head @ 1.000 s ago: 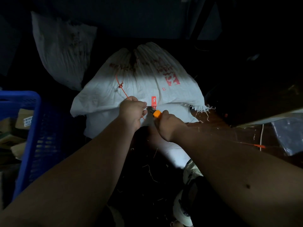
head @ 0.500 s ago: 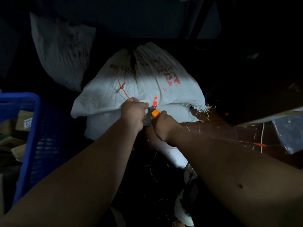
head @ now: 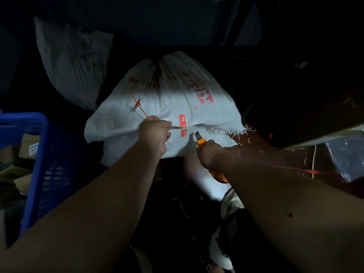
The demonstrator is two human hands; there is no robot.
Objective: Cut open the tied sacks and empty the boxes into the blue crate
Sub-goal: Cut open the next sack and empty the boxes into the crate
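**Head view: the tie is in hand and the blade is clear of the sack**

The left hand [head: 155, 134] is closed into a fist at the folded mouth of the white woven sack [head: 167, 107], pinching the orange cable tie [head: 140, 107] that runs up across the cloth; whether the tie is already severed cannot be told. The right hand [head: 209, 153] is wrapped tightly round the orange utility knife [head: 201, 141], whose short blade points up and left, just beside the sack's red label [head: 183, 133] and apart from the left hand. The sack lies in the lit patch at the centre, its frayed edge trailing to the right. A second white sack [head: 72, 62] leans in the dark behind it. The blue crate [head: 42, 146] stands at the left edge with cardboard boxes [head: 29, 146] already inside.

By my reading, the step in hand is opening this 1st sack. The next move calls for the left hand to pull the tie or the cloth taut, and for the blade to meet it facing away from the knuckles. The light is poor, so the edge should be placed slowly.
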